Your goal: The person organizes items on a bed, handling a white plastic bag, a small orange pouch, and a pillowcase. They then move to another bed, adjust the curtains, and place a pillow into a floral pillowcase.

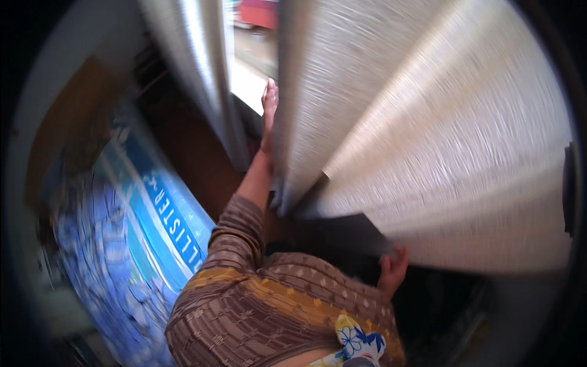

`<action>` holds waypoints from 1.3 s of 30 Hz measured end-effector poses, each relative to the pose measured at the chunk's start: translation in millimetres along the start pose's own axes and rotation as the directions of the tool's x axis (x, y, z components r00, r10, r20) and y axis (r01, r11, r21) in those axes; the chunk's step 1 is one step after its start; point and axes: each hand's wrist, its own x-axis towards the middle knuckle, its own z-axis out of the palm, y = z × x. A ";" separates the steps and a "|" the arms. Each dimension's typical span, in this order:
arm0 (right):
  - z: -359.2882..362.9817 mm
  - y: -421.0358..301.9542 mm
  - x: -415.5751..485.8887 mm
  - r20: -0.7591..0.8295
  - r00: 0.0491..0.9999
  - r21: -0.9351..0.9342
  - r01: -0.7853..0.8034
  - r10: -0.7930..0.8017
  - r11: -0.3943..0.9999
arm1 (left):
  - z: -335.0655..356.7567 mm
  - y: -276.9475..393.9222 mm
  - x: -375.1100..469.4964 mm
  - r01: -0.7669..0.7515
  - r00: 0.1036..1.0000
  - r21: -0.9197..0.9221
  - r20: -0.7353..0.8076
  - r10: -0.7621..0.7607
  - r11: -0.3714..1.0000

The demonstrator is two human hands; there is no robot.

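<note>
My left hand (269, 112) is raised with its fingers straight, seen edge-on against the near edge of a long pale curtain (412, 114). Part of this hand is hidden by the curtain's edge, and no grip on the cloth shows. Lower down, my right hand (395, 268) hangs beside the curtain's hem, fingers loosely bent and holding nothing. Whether its fingertips touch the cloth is unclear. A second curtain panel (202, 78) hangs to the left. Between the two panels, a bright gap (250, 85) gives a blurred view outdoors.
On the left lies a bed with a blue printed cover (169, 215) bearing writing, and rumpled blue cloth (105, 257). Dark brown floor (183, 142) shows between bed and curtains. A dark object (568, 188) stands at the right rim. Much of the picture is motion-blurred.
</note>
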 end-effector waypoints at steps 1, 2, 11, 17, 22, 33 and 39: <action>-2.6 -0.5 -3.7 -0.095 0.995 -0.116 -0.037 0.026 0.993 | -4.3 -2.1 -7.2 0.067 0.998 -0.001 0.009 -0.067 0.998; -4.9 -1.3 -7.7 -0.120 0.988 -0.074 -0.110 0.101 0.991 | -4.7 -2.2 -16.6 0.136 0.990 -0.025 0.026 -0.136 0.990; 17.4 -4.1 -31.9 0.008 0.973 -0.283 -0.221 0.233 0.933 | 90.2 131.6 -151.8 0.687 0.529 -0.266 0.821 -0.214 0.676; -80.0 62.2 22.7 -0.395 0.887 -0.596 -0.051 -0.238 0.801 | 211.4 295.2 -165.0 0.752 0.289 -0.378 0.926 0.244 0.540; -168.0 133.1 117.7 -0.549 0.825 -0.084 0.107 -0.136 0.991 | 287.1 359.2 -138.9 0.772 0.305 -0.396 0.917 0.256 0.497; 4.6 158.3 179.2 -0.107 0.980 -0.217 -0.186 0.166 0.958 | 98.2 77.4 -126.3 0.702 0.678 -0.233 0.509 -0.531 0.673; -16.0 180.2 163.7 -0.019 0.952 -0.536 -0.267 0.305 0.801 | -17.7 -99.6 -52.0 0.626 0.741 0.076 -0.368 -0.562 0.776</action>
